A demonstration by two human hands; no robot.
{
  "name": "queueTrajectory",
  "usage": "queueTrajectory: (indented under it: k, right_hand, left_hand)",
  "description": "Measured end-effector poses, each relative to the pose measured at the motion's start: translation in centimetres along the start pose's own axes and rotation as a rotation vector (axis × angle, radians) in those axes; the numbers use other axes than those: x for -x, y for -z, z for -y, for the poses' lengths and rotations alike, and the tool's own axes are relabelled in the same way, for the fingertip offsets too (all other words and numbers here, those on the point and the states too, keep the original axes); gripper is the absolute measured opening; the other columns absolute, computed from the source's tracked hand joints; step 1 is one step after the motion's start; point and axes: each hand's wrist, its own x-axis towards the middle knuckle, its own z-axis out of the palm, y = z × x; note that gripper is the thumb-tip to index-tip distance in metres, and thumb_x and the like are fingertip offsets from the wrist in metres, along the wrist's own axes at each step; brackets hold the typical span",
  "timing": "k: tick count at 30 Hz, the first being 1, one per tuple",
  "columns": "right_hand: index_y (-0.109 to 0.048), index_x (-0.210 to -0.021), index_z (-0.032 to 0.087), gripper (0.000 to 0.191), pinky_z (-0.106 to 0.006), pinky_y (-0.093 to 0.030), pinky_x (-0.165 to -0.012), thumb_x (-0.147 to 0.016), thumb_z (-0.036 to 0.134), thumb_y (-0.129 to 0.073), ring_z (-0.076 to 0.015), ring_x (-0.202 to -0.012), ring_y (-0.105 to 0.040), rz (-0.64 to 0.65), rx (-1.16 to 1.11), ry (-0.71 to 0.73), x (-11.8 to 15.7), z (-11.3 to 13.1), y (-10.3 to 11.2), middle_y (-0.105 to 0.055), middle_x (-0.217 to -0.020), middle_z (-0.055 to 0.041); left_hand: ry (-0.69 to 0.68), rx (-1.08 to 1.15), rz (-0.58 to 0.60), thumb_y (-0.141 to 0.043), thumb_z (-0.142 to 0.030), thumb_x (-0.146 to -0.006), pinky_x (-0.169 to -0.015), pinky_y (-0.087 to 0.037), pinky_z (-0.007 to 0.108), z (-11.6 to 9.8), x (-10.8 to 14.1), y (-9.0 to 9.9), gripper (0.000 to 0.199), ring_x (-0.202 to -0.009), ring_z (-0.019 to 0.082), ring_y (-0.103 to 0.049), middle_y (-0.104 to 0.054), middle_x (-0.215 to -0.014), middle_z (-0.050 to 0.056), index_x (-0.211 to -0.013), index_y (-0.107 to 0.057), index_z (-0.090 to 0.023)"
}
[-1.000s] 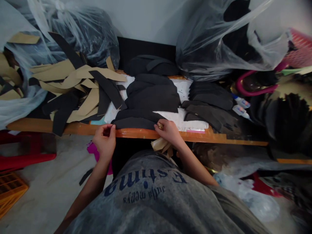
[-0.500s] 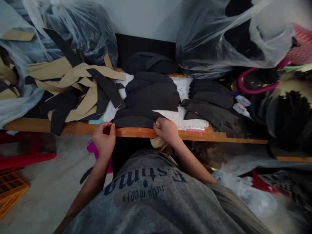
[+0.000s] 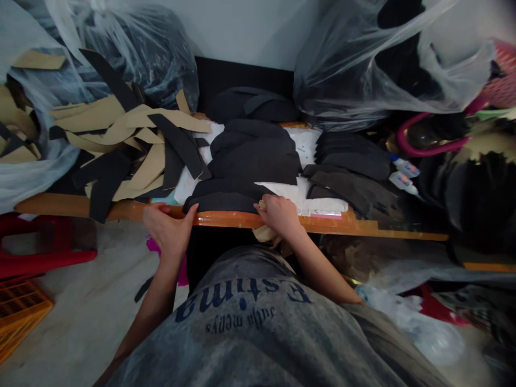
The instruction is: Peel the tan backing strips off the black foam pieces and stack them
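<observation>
At the bench [image 3: 226,219], left hand [image 3: 170,232]: thumb and fingers apart, thumb at black strip [image 3: 226,202]; right hand [image 3: 281,216]: curled, clamped on small tan piece [image 3: 262,205].

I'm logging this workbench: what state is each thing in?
Left hand: open, thumb at front black piece
Right hand: curled around tan object
Front black piece: lying along bench edge
Black and tan strips: heaped loosely
Right plastic bag: holding dark contents
Small bottles: lying down

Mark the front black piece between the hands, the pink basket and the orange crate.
Front black piece [image 3: 226,202], head view: its upper face.
Pink basket [image 3: 505,80], head view: perforated wall.
Orange crate [image 3: 24,316], head view: slats.
</observation>
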Motion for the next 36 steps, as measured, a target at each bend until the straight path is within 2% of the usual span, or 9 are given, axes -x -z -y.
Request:
queueTrajectory:
  k: [2,5,8,14,19,25,29,32,36]
  right_hand:
    - [-0.071,-0.107,0.017,0.033,-0.034,-0.049,-0.073,-0.101,0.044,-0.052,-0.0323,-0.095,-0.073,0.008,0.003,-0.001,-0.2,0.0,0.1,-0.077,-0.1,-0.018]
    - [-0.073,-0.107,0.017,0.037,-0.035,-0.049,-0.073,-0.101,0.048,-0.053,-0.0319,-0.092,-0.073,0.021,0.007,-0.014,-0.3,-0.1,0.2,-0.076,-0.099,-0.0188]
    - [-0.075,-0.106,0.018,0.042,-0.035,-0.049,-0.073,-0.1,0.054,-0.055,-0.0308,-0.089,-0.073,0.003,0.013,-0.023,-0.3,-0.2,0.3,-0.076,-0.097,-0.0183]
    - [-0.077,-0.103,0.019,0.053,-0.033,-0.048,-0.071,-0.095,0.066,-0.055,-0.0281,-0.087,-0.072,-0.008,0.005,-0.02,-0.5,-0.4,0.6,-0.077,-0.092,-0.0166]
    - [-0.077,-0.098,0.017,0.058,-0.033,-0.048,-0.07,-0.092,0.071,-0.057,-0.0294,-0.086,-0.072,0.003,0.023,0.022,-1.1,-0.5,0.9,-0.076,-0.091,-0.0175]
    - [-0.076,-0.088,0.013,0.062,-0.031,-0.043,-0.063,-0.084,0.074,-0.066,-0.0298,-0.08,-0.07,-0.019,0.12,-0.038,-0.5,-4.1,2.8,-0.074,-0.084,-0.0186]
    - [-0.074,-0.086,0.019,0.04,-0.029,-0.04,-0.064,-0.091,0.058,-0.067,-0.0229,-0.077,-0.068,-0.094,-0.029,0.039,0.8,-5.4,3.3,-0.073,-0.084,-0.0094]
    - [-0.073,-0.106,0.02,0.025,-0.029,-0.044,-0.072,-0.093,0.042,-0.07,-0.0215,-0.088,-0.068,-0.189,-0.169,0.168,1.3,-4.1,1.9,-0.071,-0.108,-0.0088]
    - [-0.066,-0.114,0.019,0.026,-0.03,-0.047,-0.075,-0.094,0.035,-0.069,-0.0223,-0.095,-0.066,-0.205,-0.309,0.256,1.0,-2.1,-0.4,-0.065,-0.123,-0.0103]
  left_hand:
    - [-0.09,0.014,0.002,-0.08,-0.058,-0.074,-0.108,-0.042,0.056,0.0,0.0,0.1,0.064,-0.118,0.036,-0.056,-0.06,-0.116,0.017,-0.115,-0.058,-0.013]
    - [-0.381,0.127,0.249,-0.061,-0.041,-0.094,-0.116,-0.039,0.051,-0.4,0.7,-0.4,0.042,-0.136,0.032,-0.052,-0.057,-0.141,0.018,-0.127,-0.06,-0.016]
    - [-0.513,0.145,0.439,-0.049,-0.034,-0.1,-0.121,-0.035,0.052,-0.6,1.7,-1.3,0.046,-0.144,0.03,-0.048,-0.054,-0.152,0.014,-0.143,-0.055,-0.02]
    - [-0.518,0.091,0.41,-0.05,-0.034,-0.099,-0.122,-0.032,0.055,-0.3,2.3,-1.8,0.053,-0.147,0.032,-0.045,-0.049,-0.155,0.013,-0.15,-0.05,-0.021]
    - [-0.498,0.088,0.385,-0.051,-0.035,-0.099,-0.119,-0.037,0.054,-0.7,2.0,-1.7,0.047,-0.142,0.031,-0.051,-0.055,-0.151,0.013,-0.144,-0.057,-0.023]
    - [-0.5,0.087,0.333,-0.051,-0.035,-0.1,-0.112,-0.041,0.048,-1.0,1.5,-2.0,0.038,-0.13,0.03,-0.059,-0.065,-0.139,0.014,-0.131,-0.066,-0.02]
    - [-0.47,0.095,0.348,-0.054,-0.042,-0.097,-0.107,-0.04,0.049,-1.2,0.6,-1.9,0.051,-0.125,0.033,-0.057,-0.064,-0.133,0.019,-0.14,-0.055,-0.014]
    - [-0.501,0.088,0.348,-0.059,-0.047,-0.094,-0.106,-0.04,0.051,-0.9,-0.5,-1.7,0.06,-0.122,0.035,-0.055,-0.063,-0.127,0.019,-0.144,-0.051,-0.015]
    - [-0.656,0.222,0.338,-0.063,-0.038,-0.093,-0.095,-0.049,0.041,0.0,-1.2,-1.4,0.04,-0.105,0.026,-0.061,-0.065,-0.107,0.012,-0.128,-0.065,-0.018]
